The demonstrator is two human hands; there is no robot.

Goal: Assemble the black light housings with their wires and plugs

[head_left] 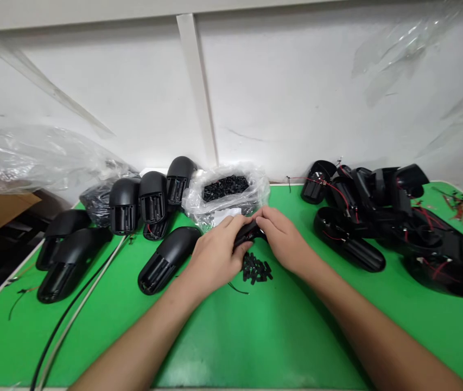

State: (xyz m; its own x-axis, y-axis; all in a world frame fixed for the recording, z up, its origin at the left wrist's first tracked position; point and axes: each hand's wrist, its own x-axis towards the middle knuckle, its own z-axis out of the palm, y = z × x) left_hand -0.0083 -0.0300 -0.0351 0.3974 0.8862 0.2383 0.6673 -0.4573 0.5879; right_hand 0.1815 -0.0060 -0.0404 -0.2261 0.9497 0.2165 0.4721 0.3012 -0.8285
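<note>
My left hand point(217, 252) is wrapped round a black plastic housing point(246, 233) at the middle of the table. From the other side, my right hand point(282, 238) grips the same housing, its fingers bent over the top end. Most of the housing is hidden by my fingers; a little red shows on it. Just below my hands lies a small pile of short black plastic pieces point(256, 268). A thin dark wire point(238, 289) lies beside the pile. Behind my hands stands a clear plastic bag point(255, 187) full of similar small black pieces point(226, 188).
Several black housings with battery compartments point(170, 259) lie on the left of the green table point(223, 347). More black shells point(349, 239) with red wires are heaped on the right. Two cables point(78, 312) cross the left side. Loose wires point(459, 206) lie far right.
</note>
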